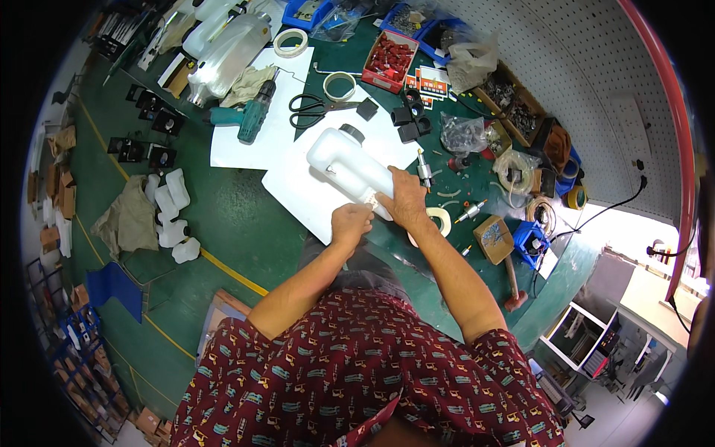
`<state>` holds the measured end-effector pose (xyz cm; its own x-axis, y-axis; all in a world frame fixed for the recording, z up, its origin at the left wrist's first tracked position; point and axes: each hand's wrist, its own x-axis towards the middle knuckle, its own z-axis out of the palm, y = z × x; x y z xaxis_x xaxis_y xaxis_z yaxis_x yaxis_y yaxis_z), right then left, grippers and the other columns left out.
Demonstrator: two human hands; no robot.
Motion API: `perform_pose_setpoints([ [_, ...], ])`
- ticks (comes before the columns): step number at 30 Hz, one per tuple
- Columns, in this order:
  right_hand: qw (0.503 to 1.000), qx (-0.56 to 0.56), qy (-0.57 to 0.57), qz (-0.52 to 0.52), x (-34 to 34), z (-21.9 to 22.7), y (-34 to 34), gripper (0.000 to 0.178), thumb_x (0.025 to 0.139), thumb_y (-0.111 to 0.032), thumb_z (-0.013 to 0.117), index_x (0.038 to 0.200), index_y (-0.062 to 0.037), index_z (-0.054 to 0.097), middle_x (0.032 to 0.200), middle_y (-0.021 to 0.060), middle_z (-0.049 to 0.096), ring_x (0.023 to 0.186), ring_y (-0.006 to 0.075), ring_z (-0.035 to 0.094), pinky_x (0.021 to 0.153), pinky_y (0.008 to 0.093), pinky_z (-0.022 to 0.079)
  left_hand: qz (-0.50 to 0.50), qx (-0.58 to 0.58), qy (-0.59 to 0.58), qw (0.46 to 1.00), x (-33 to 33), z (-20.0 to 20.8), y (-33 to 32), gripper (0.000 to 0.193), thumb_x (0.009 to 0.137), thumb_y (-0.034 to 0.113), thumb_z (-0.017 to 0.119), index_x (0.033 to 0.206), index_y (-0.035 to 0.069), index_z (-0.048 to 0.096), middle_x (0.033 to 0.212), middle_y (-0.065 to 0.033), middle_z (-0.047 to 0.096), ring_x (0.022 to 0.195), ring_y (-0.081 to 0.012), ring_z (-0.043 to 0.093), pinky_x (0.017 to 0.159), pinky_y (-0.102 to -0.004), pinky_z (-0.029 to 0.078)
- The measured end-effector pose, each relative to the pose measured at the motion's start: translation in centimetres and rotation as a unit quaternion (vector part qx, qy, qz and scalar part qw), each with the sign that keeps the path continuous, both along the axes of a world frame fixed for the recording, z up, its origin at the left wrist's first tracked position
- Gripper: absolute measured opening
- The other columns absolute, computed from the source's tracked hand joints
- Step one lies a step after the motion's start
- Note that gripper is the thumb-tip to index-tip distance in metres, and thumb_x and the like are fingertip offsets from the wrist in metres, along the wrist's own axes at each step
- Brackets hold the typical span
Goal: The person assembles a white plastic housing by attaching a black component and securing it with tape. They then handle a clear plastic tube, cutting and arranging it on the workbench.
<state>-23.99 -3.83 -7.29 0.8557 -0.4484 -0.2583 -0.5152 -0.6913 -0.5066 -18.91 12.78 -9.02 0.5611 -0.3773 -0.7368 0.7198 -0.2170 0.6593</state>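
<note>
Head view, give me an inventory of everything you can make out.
Jug: one, white with dark cap, centre
Drill: one, teal, on paper
Paper: at least two, white, bench
Scissors: one pair, black-handled, beyond jug
Tape rolls: several, pale, on bench
Box: one, red, top centre
Bins: several, blue, top and right
Small parts: many, mixed, bench right
Bench: one, green, centre
Pegboard: one, pale, right
Floor containers: several, white, left
Cloth: one, beige, left floor
Shirt: one, dark red, bottom
Left hand: one, bare, at jug
Right hand: one, bare, on jug
</note>
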Motion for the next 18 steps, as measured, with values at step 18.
perform_pose_setpoints([
  [18, 1.0, -0.006, 0.005, -0.013, 0.1, 0.8, 0.7, 0.075, 0.083, -0.03, 0.081, 0.145, -0.0057, 0.048, 0.137, 0.0183, 0.059, 0.127, 0.039, 0.052, 0.102, 0.0551, 0.042, 0.02, -0.035, -0.025, 0.999, 0.1, -0.3, -1.5, 0.011, 0.098, 0.01, 0.067, 0.098, -0.001, 0.064, 0.084, -0.0066, 0.069, 0.068, -0.0092, 0.062, 0.062, -0.022, 0.055],
])
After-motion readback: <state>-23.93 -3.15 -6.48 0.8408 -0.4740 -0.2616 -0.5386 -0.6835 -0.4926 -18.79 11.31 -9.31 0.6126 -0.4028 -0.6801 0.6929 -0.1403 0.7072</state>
